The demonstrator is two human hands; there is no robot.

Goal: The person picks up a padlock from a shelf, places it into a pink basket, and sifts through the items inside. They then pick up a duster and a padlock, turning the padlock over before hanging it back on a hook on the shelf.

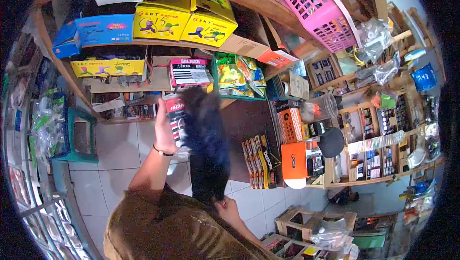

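You've got a dark, fluffy duster (205, 140) standing roughly upright, brush end up against the packet (176, 116), handle end down low. The packet is flat, red and black with white "HON" lettering, held upright just below the red-and-white box (189, 72) on the shelf.

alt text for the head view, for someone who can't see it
A person's left hand holds up a red and white box while the right hand grips a dark feather duster brushing against it. Behind are shop shelves with yellow boxes and a pink basket.
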